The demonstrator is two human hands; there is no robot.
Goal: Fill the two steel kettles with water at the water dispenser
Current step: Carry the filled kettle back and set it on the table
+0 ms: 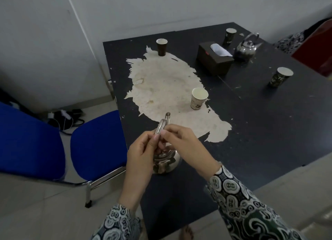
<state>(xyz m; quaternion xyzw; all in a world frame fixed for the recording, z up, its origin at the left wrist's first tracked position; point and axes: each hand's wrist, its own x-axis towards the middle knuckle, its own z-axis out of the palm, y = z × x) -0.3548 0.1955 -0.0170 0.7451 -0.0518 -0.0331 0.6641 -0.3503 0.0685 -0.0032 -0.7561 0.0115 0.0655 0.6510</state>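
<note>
Here, cup (229, 37) lettering blurred, both hands (142, 150) on kettle (166, 160)

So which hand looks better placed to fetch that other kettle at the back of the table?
Probably the right hand. The second kettle stands far back on the right, beyond the tissue box, on that hand's side. Both hands now pinch the near kettle by its handle, so the left hand could keep that one.
</note>
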